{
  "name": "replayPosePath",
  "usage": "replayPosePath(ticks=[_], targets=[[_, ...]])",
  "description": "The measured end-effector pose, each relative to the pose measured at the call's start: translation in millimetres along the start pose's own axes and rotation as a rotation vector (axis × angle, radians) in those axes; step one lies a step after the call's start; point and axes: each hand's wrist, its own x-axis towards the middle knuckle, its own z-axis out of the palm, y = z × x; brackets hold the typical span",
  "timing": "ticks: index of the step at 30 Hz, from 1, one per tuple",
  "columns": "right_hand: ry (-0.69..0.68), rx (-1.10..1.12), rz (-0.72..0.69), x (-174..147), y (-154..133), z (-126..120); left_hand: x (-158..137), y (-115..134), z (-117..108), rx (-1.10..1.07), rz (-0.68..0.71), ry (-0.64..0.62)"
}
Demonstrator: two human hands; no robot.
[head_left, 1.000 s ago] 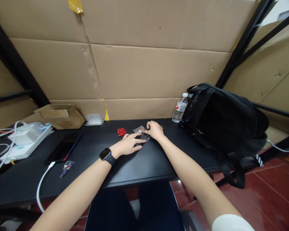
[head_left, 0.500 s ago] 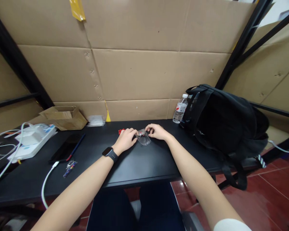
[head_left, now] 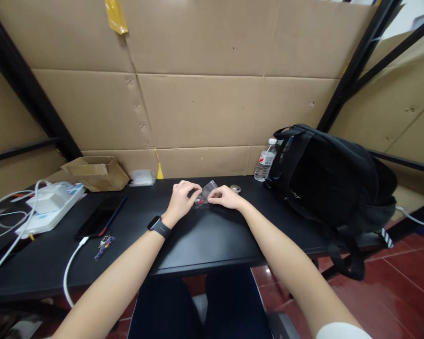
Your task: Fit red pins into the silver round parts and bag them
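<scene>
A small clear plastic bag (head_left: 209,187) with something red in its lower part is held between my two hands over the black table. My left hand (head_left: 182,197), with a dark watch on the wrist, pinches the bag's left side. On the other side, the fingertips of my right hand (head_left: 226,196) close on the bag's right edge. The red contents (head_left: 199,201) are too small to make out. Just beyond my right hand lies a small round roll (head_left: 235,189), perhaps of tape, partly hidden by the hand.
A water bottle (head_left: 265,160) and a black backpack (head_left: 335,179) stand at the right. Leftward are a brown paper bag (head_left: 102,176), a clear packet (head_left: 142,178), a phone (head_left: 101,219), a pen (head_left: 113,216), a keychain (head_left: 104,247) and a power strip (head_left: 51,212) with cables.
The bag has been lifted and turned, and the red contents now show in its lower part. My right hand has moved left onto it, exposing the round roll.
</scene>
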Motion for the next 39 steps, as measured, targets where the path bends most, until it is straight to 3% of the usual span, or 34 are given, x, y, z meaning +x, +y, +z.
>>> replayPosePath(ticks=[3,7,13,19,28,35,39], targets=[[-0.008,0.072,0.027,1,-5,8,1,-2,-6,-0.029,-0.007,0.01],[0.08,0.127,0.073,1,-6,9,1,-11,-7,-0.084,-0.038,-0.005],[0.198,0.011,0.005,0,-6,0,0,-16,-5,-0.082,-0.016,-0.117],[0.222,0.031,0.064,-6,-21,-7,0,-11,-7,-0.072,-0.017,-0.148],[0.093,0.119,0.186,-7,-17,-13,-1,-27,7,-0.185,-0.284,-0.271],[0.019,-0.217,0.225,-3,-12,-5,-3,-14,6,0.067,-0.354,-0.419],[0.019,-0.35,0.226,-2,-10,3,-7,-10,11,0.188,-0.342,-0.431]])
